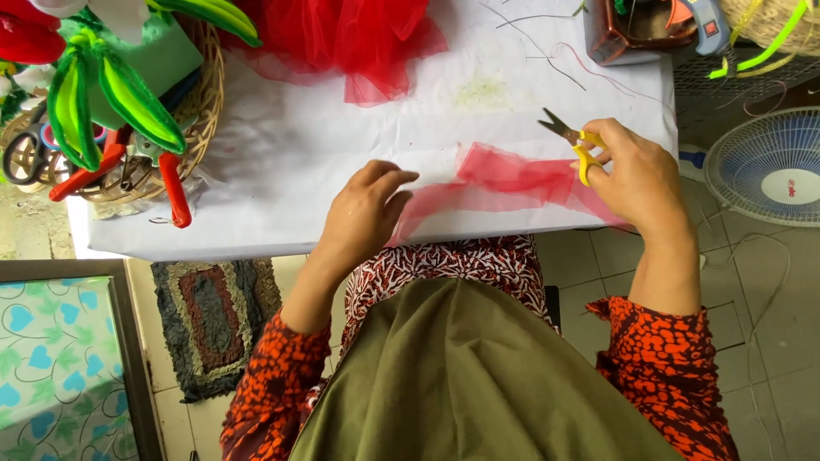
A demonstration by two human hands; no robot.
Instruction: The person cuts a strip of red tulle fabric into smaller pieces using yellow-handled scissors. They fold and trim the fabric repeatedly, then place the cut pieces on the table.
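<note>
A person's right hand [636,175] is gripping small yellow-handled scissors [574,143], fingers curled through the loops and the blades pointing up and left, slightly parted. The left hand [367,209] is resting with fingers bent, fingertips pressing one end of a strip of sheer red mesh fabric [504,183]. The strip is lying across the near edge of the white-covered desk [325,145], running between both hands. Farther back, a heap of red netting [350,38] is sitting at the desk's far side. At the left corner, a woven basket [205,102] is holding green fabric leaves [128,94] and red-handled tools [175,192]. A white fan [769,166] is standing on the floor to the right.
</note>
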